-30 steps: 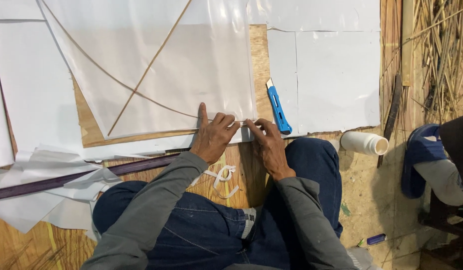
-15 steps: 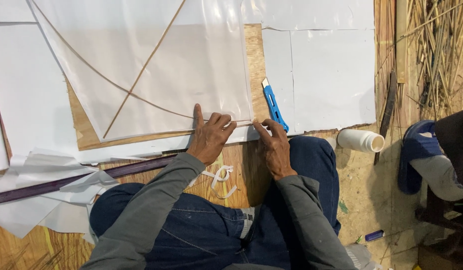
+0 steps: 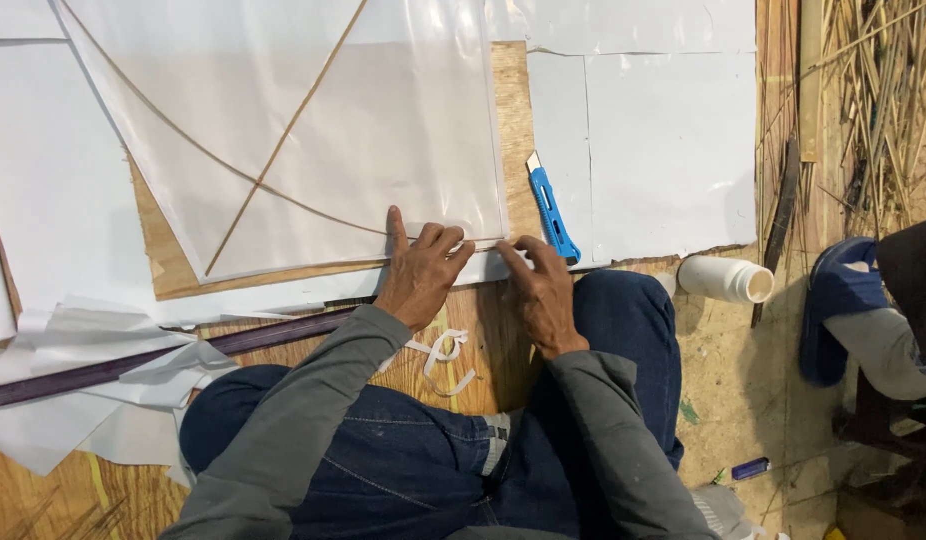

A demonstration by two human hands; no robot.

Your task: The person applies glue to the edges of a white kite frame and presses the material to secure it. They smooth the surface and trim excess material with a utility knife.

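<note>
A white translucent sheet (image 3: 313,130) lies on a wooden board (image 3: 513,100), with thin bamboo sticks (image 3: 283,160) crossing on it like a kite frame. My left hand (image 3: 418,275) presses on the sheet's lower edge, forefinger stretched out and the other fingers curled onto the fold. My right hand (image 3: 538,290) pinches the same edge at the sheet's lower right corner, fingertips almost touching the left hand's. A blue utility knife (image 3: 553,215) rests just beyond my right hand.
White paper sheets (image 3: 663,140) lie at the right and left. A dark rod (image 3: 183,350) lies over crumpled paper by my left knee; paper scraps (image 3: 445,355) are nearer. A white bottle (image 3: 725,278), blue sandal (image 3: 833,300), lighter (image 3: 751,468) and bamboo pile (image 3: 883,100) lie right.
Both hands stay at the same corner of the sheet, fingers shifting only slightly along the edge. The view has drifted a little.
</note>
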